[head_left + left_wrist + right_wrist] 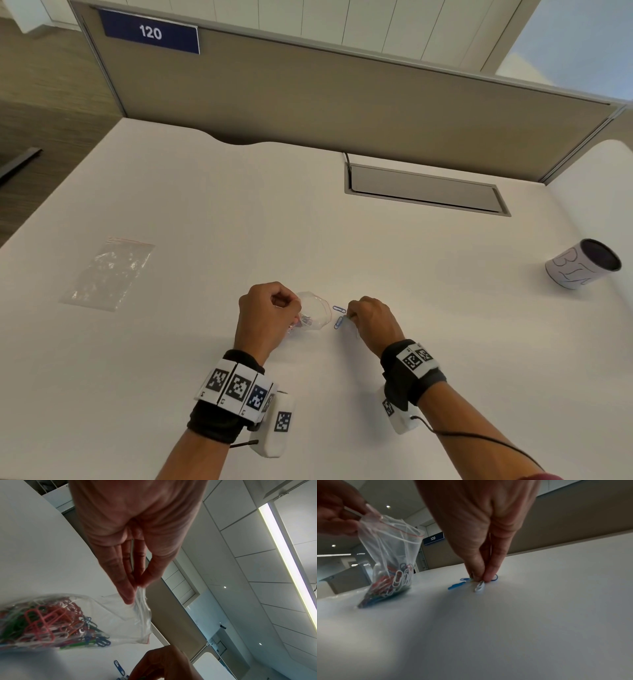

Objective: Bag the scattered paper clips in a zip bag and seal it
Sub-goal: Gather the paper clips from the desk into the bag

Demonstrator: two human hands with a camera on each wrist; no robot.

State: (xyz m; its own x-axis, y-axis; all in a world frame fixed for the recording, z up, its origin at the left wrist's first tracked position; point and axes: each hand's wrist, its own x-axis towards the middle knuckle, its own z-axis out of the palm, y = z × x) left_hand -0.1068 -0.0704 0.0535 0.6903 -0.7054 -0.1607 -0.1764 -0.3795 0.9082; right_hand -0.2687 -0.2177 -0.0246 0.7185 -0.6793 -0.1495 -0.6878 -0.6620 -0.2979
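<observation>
A small clear zip bag (315, 315) with a red line at its mouth stands on the white table (239, 212), its bottom full of coloured paper clips (42, 622). My left hand (291, 305) pinches the bag's top edge and holds it up, as the left wrist view shows at the fingertips (130, 595). Just right of the bag my right hand (481, 578) pinches a white paper clip (479, 586) against the table. Two blue clips (339, 309) (338, 322) lie loose between the bag and that hand.
A second, flat zip bag (108, 274) lies at the left of the table. A white paper-wrapped can (582, 263) stands at the right edge. A grey cable hatch (424, 188) is set into the table's back, below a beige partition (308, 102).
</observation>
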